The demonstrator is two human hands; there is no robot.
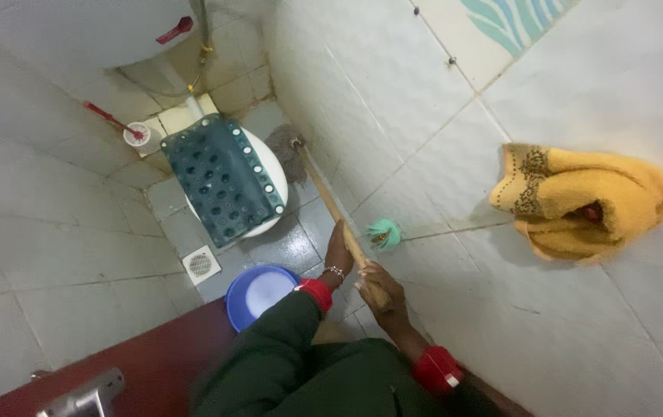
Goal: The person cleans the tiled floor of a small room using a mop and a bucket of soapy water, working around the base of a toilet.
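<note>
I hold a wooden mop handle (330,202) with both hands. My left hand (338,251) grips it partway down. My right hand (382,289) is closed around its near end. The grey mop head (283,148) rests on the wet floor tiles beside the white toilet (270,166), against the right wall. A dark green perforated mat (223,179) lies over the toilet. Both my sleeves are dark green with red cuffs.
A blue bucket (258,293) stands on the floor by my left arm. A square floor drain (201,264) lies left of it. A yellow towel (583,201) and a green scrubber (384,233) hang on the right wall. A red toilet brush (115,123) stands in the corner. A dark red door (138,363) is near.
</note>
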